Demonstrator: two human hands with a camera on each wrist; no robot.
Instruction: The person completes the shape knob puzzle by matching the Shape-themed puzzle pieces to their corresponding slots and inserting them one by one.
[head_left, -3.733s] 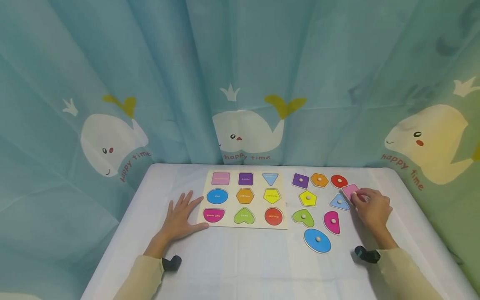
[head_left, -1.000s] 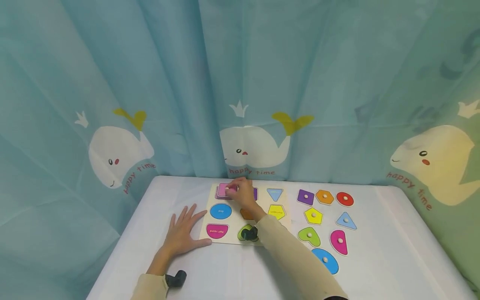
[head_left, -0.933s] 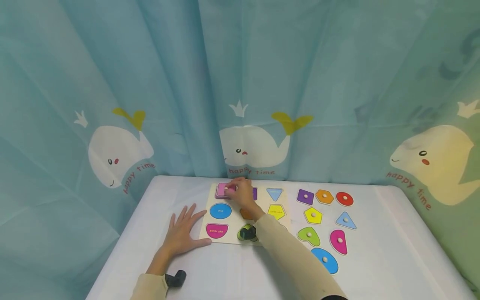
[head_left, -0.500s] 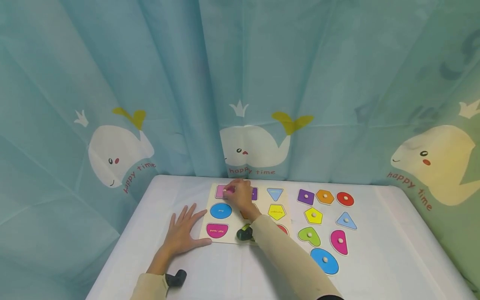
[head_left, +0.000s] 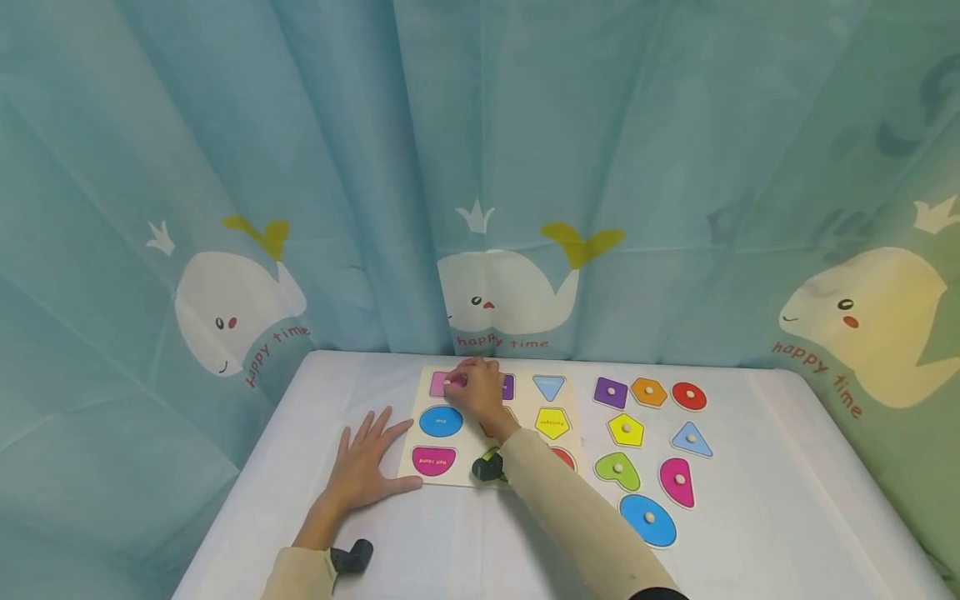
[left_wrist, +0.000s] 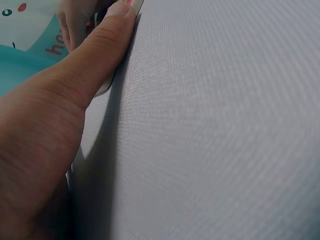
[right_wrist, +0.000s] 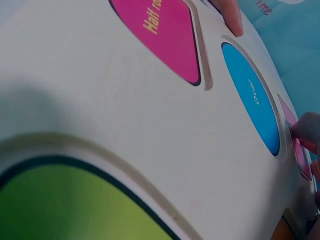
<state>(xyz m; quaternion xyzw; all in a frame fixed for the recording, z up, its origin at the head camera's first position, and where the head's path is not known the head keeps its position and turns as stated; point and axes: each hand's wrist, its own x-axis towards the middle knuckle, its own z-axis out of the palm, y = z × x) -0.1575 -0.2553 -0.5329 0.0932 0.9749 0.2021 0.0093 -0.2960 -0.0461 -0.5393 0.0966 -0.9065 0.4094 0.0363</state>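
Fingers of the left hand [head_left: 361, 468] lie spread against left edge of the board [head_left: 465, 465]. Pink rectangle [head_left: 437, 384] lies at its far-left recess, pinched by the right hand [head_left: 480, 392]; better, I think, to press it evenly before releasing.

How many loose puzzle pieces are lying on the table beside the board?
8, right of the board: square, hexagon and circle at the back; pentagon and triangle next; then heart and half-round; oval nearest the person. The right sleeve might hide more.

Soft diffuse light, dimmer wrist views, soft-edged shadows
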